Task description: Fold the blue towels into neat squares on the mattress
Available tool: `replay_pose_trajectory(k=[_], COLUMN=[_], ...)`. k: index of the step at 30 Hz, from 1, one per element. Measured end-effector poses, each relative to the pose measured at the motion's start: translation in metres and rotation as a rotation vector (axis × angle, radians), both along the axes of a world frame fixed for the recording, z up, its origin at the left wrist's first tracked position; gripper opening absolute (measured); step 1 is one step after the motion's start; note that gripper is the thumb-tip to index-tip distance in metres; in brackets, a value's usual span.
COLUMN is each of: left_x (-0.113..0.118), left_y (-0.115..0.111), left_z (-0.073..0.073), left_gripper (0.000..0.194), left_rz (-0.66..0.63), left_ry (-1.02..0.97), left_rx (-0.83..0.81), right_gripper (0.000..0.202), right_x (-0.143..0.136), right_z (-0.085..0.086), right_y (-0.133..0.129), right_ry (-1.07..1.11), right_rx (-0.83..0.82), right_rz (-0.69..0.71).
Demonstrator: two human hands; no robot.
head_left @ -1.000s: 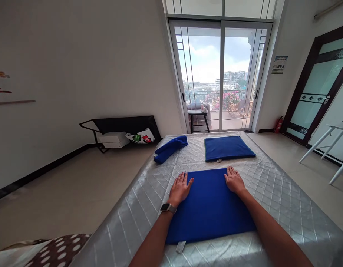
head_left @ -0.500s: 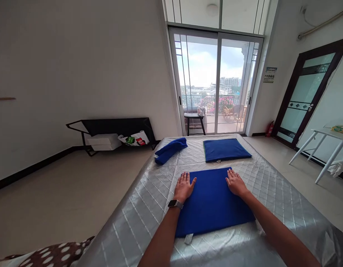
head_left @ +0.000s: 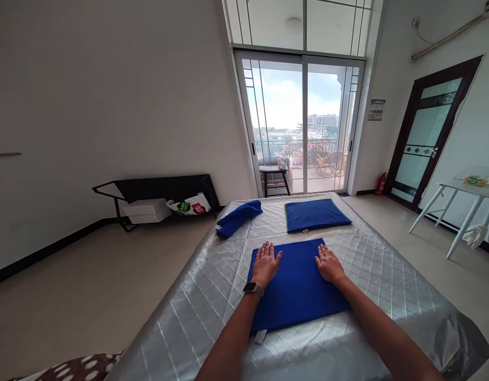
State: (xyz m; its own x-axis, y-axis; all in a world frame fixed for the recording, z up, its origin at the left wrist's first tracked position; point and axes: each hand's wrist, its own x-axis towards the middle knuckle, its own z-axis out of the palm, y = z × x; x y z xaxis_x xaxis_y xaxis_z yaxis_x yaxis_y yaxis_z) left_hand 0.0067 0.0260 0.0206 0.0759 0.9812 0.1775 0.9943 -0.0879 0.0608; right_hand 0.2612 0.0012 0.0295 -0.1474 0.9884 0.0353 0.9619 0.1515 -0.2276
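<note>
Flat on the bed lies a rectangular blue cloth, neatly squared, with a white tag at its near edge. My left hand, with a watch on the wrist, rests palm down near the cloth's far left corner, fingers stretched out. Close to the far right corner, my right hand also lies flat on the cloth, its fingers extended. Beyond them is a second flat blue cloth with a small tag. A narrow, rumpled blue cloth sits at the bed's far left.
A silvery quilted cover spreads over the bed. Past its far end are glass sliding doors. Along the left wall stands a low black rack with a white box. A white table is at the right.
My left hand has shifted inward from the cloth's left edge, which now shows beside it. The right hand stays flat near the far right corner. The view has tilted up slightly.
</note>
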Motion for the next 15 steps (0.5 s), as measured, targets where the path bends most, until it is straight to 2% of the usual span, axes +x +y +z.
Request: replay_pose_trajectory(k=[4,6,8,11,15], left_x=[0.07,0.096,0.105,0.089,0.031], left_y=[-0.012,-0.016,-0.019,-0.021,-0.027], left_z=[0.002,-0.001,-0.006,-0.011,-0.014], left_gripper=[0.074,0.074,0.075,0.076,0.079], left_rz=[-0.238,-0.266,-0.248,-0.199,-0.088], left_ry=[-0.071,-0.091,-0.096,-0.084,-0.053], left_rx=[0.0,-0.05,-0.088,-0.106,-0.13], right_gripper=[0.065,0.065,0.064,0.065,0.065], right_x=[0.0,0.0,0.0,-0.001,0.0], right_z=[0.002,0.002,0.002,0.001,-0.001], right_y=[-0.001,-0.001,0.0,0.001,0.002], right_ry=[0.0,0.002,0.008,0.009,0.007], right_rx=[-0.018,-0.021,-0.022,-0.029,-0.044], right_rz=[-0.006,-0.01,-0.012,-0.018,-0.021])
